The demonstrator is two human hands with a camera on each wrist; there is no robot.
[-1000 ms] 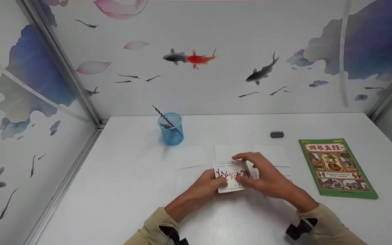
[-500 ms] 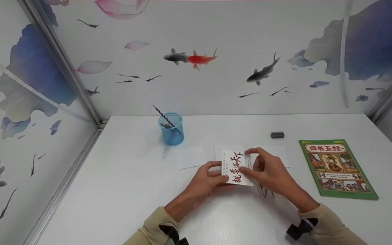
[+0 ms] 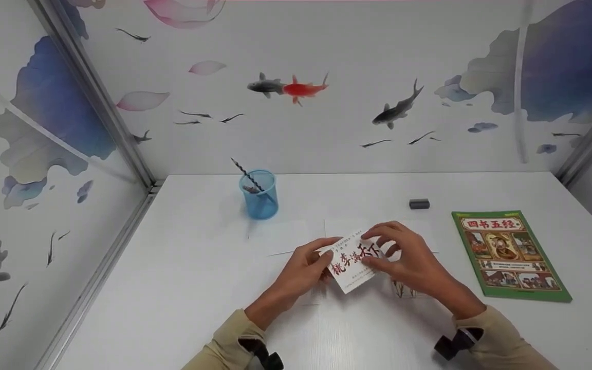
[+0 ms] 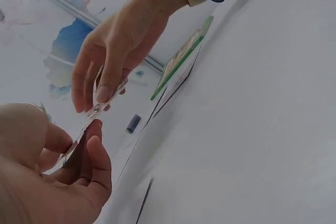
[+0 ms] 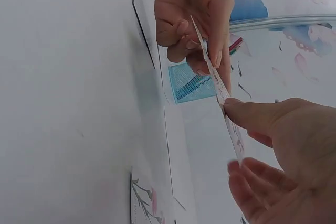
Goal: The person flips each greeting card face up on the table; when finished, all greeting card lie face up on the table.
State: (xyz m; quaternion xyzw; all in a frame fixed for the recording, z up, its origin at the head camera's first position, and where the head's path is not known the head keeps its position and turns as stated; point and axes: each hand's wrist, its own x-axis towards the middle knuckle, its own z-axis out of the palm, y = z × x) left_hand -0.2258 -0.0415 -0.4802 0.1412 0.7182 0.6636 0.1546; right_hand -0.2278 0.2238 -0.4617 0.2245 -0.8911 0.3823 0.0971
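Both hands hold a white card printed with large red Chinese characters, tilted above the table. My left hand pinches its left corner, thumb on the printed face and fingers beneath. At the card's right side, my right hand grips it with thumb and fingertips. The right wrist view shows the card almost edge-on, the right thumb pressing its face. Below the right hand lies a card with a plant drawing, partly hidden by that hand. Several plain white cards lie flat behind and beside the hands.
A blue mesh pen cup with a striped pencil stands at the back left. A small dark grey block lies at the back right. On the right is a green-bordered book. Painted panels wall the table's back and left.
The card has turned between the fingers, from lettering upside down, through sideways, to roughly upright and slanted. The left hand has shifted its hold to the card's left corner.
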